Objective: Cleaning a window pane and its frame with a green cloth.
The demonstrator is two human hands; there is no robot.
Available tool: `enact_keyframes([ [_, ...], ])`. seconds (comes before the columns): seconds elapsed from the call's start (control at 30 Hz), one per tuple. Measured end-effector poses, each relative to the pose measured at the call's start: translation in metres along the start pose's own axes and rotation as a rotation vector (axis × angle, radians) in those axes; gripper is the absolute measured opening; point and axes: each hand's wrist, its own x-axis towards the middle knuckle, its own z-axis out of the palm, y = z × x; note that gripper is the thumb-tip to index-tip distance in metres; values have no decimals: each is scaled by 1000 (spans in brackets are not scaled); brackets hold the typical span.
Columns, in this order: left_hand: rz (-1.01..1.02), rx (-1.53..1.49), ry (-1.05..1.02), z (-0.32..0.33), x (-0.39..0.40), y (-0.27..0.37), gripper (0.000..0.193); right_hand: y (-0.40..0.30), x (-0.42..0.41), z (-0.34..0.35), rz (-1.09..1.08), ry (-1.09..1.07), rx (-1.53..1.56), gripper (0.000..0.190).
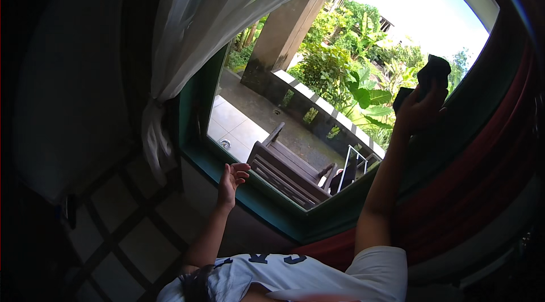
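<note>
My right hand [421, 106] is raised at the right side of the window and holds a dark cloth [434, 71] against or just before the glass pane [315, 102]. Part of the cloth hangs out on the left of the fingers. Whether it touches the glass cannot be told. Lower down, my left hand [233, 180] holds nothing; its fingers are partly curled and apart. It is near the green window frame [255, 204], along the lower edge of the pane.
A sheer white curtain [204, 33] is gathered at the left, and a red curtain [464, 183] hangs at the right. Through the glass appear a wooden bench [294, 165], a low wall [315, 106] and green plants [328, 63]. The tiled floor [149, 242] lies at lower left.
</note>
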Motion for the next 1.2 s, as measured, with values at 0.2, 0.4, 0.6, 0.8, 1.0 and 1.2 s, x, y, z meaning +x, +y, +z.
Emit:
enact_keyframes([
  [0.2,-9,10,1,7,-7,-1,55,-44,-121,-12,-66,-213,134,36],
  [0.4,-34,46,-3,8,-14,-6,56,-93,-348,-60,-860,-862,388,28],
  [0.6,-9,62,109,-15,-24,-1,56,-91,-254,-31,-539,-773,423,31],
  [0.8,-11,64,202,-37,-31,1,54,-113,-64,46,-19,-137,185,42],
  [1.0,-41,53,287,-65,-34,-6,54,-198,-124,75,-213,-365,322,43],
  [1.2,-44,73,334,-90,-35,1,54,-241,-213,60,-321,-601,398,41],
])
